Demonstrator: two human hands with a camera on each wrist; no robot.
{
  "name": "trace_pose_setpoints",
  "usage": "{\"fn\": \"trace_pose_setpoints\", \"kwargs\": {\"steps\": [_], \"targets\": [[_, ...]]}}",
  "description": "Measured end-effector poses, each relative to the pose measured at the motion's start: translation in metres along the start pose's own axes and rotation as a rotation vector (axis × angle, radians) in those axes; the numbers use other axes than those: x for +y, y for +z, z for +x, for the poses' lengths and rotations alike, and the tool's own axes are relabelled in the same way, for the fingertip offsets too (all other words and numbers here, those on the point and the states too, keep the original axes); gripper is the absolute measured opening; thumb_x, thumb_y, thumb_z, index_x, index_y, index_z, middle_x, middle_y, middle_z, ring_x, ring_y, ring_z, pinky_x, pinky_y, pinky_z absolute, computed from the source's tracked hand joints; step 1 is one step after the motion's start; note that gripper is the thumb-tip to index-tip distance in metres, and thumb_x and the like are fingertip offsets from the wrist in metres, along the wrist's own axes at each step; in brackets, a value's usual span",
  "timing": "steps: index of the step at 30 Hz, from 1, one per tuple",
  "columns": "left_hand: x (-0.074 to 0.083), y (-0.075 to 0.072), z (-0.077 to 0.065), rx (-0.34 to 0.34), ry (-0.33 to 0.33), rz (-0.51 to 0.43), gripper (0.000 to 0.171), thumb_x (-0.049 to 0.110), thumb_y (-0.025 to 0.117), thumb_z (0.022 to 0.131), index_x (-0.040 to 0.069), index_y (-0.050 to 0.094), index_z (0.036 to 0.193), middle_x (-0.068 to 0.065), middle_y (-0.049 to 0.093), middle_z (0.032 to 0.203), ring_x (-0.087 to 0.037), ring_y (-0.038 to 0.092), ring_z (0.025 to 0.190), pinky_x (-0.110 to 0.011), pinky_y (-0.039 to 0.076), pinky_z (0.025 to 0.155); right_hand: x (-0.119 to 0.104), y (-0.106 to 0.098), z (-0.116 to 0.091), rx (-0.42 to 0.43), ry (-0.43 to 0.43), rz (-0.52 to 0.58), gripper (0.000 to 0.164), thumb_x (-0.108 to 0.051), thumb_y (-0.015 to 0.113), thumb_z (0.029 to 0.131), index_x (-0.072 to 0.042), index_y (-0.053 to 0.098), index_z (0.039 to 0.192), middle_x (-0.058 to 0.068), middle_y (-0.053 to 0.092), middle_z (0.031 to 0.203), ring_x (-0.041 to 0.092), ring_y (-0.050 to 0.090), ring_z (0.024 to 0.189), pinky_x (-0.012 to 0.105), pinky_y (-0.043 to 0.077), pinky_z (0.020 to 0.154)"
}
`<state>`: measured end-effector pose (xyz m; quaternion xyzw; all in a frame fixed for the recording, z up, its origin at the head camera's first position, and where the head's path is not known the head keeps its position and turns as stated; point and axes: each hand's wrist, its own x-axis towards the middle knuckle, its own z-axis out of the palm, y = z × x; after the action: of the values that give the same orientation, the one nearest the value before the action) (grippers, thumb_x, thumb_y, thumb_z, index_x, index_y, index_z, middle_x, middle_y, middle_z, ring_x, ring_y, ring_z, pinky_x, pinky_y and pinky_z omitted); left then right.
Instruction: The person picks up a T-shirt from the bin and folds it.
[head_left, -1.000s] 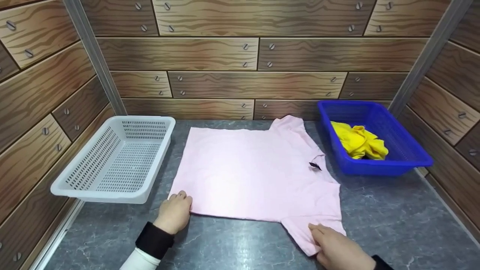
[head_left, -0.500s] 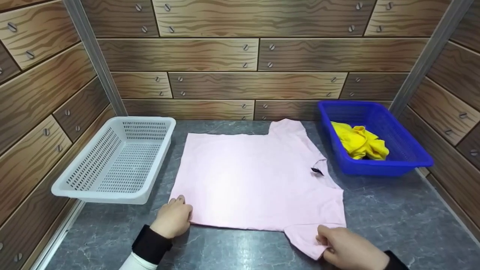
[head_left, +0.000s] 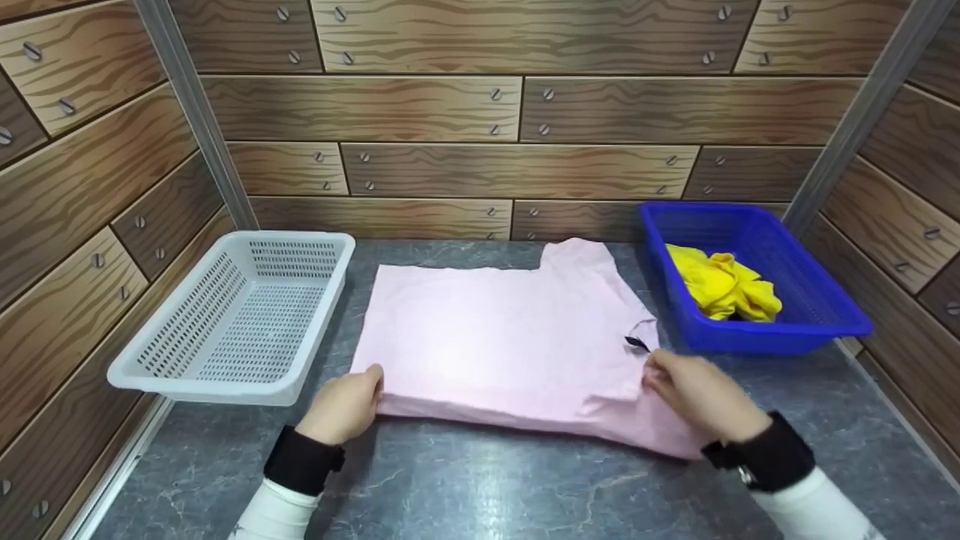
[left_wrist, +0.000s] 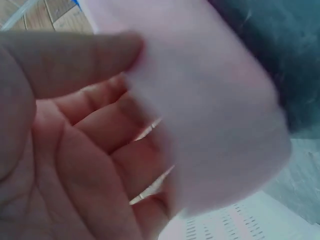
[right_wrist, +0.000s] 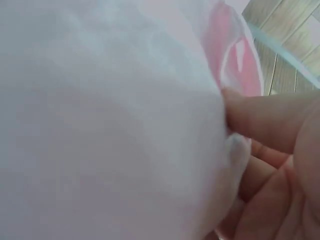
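Observation:
A pink T-shirt [head_left: 487, 330] lies spread on the grey table, its hem to the left and its neckline with a black tag [head_left: 637, 343] to the right. My left hand [head_left: 341, 405] pinches the near hem corner; in the left wrist view the thumb [left_wrist: 90, 60] presses the cloth against the fingers. My right hand [head_left: 701, 394] pinches the shirt near the shoulder, just below the tag. The near side is lifted and turned over between both hands, and the near sleeve hangs down under the right hand. In the right wrist view, pale cloth [right_wrist: 115, 130] fills most of the picture.
At the left stands a white perforated basket [head_left: 319, 322]. A blue basket [head_left: 757, 337] at the back right holds a crumpled yellow cloth [head_left: 724, 285]. Wood-patterned walls [head_left: 435, 112] close off the back and sides of the grey table [head_left: 450, 487].
My right hand has moved from the near sleeve up toward the neckline, bringing cloth with it. My left hand has kept the hem corner and raised it slightly. The shirt's near edge has come up.

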<state>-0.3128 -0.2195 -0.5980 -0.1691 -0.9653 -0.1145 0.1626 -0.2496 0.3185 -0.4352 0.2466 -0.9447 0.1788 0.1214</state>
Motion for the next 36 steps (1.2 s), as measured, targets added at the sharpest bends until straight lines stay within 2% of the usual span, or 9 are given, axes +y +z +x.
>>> {"fn": "trace_pose_setpoints", "kwargs": {"steps": [7,13,16,19,21,25,30,32,36], "targets": [[-0.009,-0.004,0.033,0.106,-0.045,-0.079,0.010,0.015,0.085,0.103,0.016,0.075,0.105,-0.007,0.085,0.091,-0.036,0.081,0.085,-0.058,0.063,0.084,0.020,-0.018,0.052,0.077,0.053,-0.032,0.013,-0.007,0.083,0.107,0.003,0.075,0.105,0.023,0.082,0.096,0.044,0.077,0.088,0.066,0.065,0.087],[-0.003,-0.018,0.054,0.187,-0.108,-0.144,0.006,0.016,0.086,0.102,0.016,0.080,0.104,-0.011,0.088,0.099,-0.044,0.076,0.090,-0.062,0.059,0.085,0.030,-0.018,0.089,0.094,0.125,-0.063,0.012,-0.006,0.073,0.112,0.004,0.077,0.116,0.030,0.083,0.112,0.053,0.071,0.106,0.072,0.054,0.095],[0.011,-0.042,0.057,0.191,-0.136,-0.183,0.006,0.017,0.086,0.102,0.017,0.081,0.105,-0.012,0.090,0.105,-0.045,0.076,0.095,-0.061,0.059,0.086,0.032,-0.013,0.107,0.114,0.172,-0.092,0.014,-0.008,0.072,0.113,0.003,0.079,0.119,0.030,0.084,0.120,0.055,0.068,0.112,0.072,0.050,0.096],[0.014,-0.046,0.066,0.172,-0.181,-0.215,0.004,0.019,0.086,0.102,0.018,0.083,0.105,-0.014,0.090,0.108,-0.048,0.077,0.100,-0.063,0.060,0.089,0.034,-0.006,0.123,0.120,0.193,-0.134,0.016,-0.008,0.071,0.113,0.003,0.079,0.120,0.030,0.084,0.124,0.055,0.066,0.116,0.071,0.050,0.095],[0.013,-0.044,0.073,0.131,-0.217,-0.228,0.004,0.021,0.085,0.104,0.018,0.085,0.106,-0.014,0.091,0.112,-0.049,0.078,0.105,-0.064,0.061,0.094,0.037,0.001,0.133,0.113,0.190,-0.167,0.016,-0.007,0.070,0.112,0.004,0.079,0.120,0.030,0.084,0.124,0.055,0.064,0.117,0.070,0.051,0.096],[-0.008,-0.013,0.091,0.065,-0.299,-0.245,0.007,0.021,0.082,0.106,0.018,0.087,0.110,-0.016,0.090,0.120,-0.053,0.080,0.112,-0.070,0.061,0.099,0.067,0.033,0.150,0.136,0.150,-0.240,0.013,-0.003,0.069,0.109,0.002,0.077,0.117,0.029,0.084,0.120,0.055,0.062,0.117,0.068,0.053,0.094],[-0.012,-0.007,0.090,-0.044,-0.470,-0.307,0.035,0.027,0.073,0.113,0.006,0.077,0.140,-0.030,0.078,0.142,-0.056,0.075,0.130,-0.071,0.062,0.109,0.086,0.073,0.146,0.190,0.148,-0.230,0.020,-0.006,0.070,0.108,0.000,0.076,0.125,0.028,0.080,0.127,0.053,0.060,0.128,0.068,0.058,0.097],[-0.004,-0.019,0.082,-0.089,-0.562,-0.357,0.047,0.027,0.069,0.114,-0.001,0.067,0.151,-0.038,0.068,0.149,-0.058,0.070,0.138,-0.071,0.059,0.116,0.070,0.070,0.132,0.174,0.199,-0.130,0.023,-0.007,0.072,0.108,0.001,0.076,0.129,0.029,0.080,0.131,0.056,0.062,0.133,0.073,0.058,0.103],[0.020,-0.061,0.063,-0.107,-0.677,-0.450,0.055,0.019,0.066,0.113,-0.012,0.056,0.157,-0.047,0.062,0.153,-0.061,0.065,0.145,-0.070,0.055,0.123,0.101,0.078,0.102,0.188,0.251,0.160,0.024,-0.023,0.073,0.111,-0.005,0.081,0.124,0.017,0.087,0.116,0.037,0.078,0.110,0.046,0.064,0.092]]}}
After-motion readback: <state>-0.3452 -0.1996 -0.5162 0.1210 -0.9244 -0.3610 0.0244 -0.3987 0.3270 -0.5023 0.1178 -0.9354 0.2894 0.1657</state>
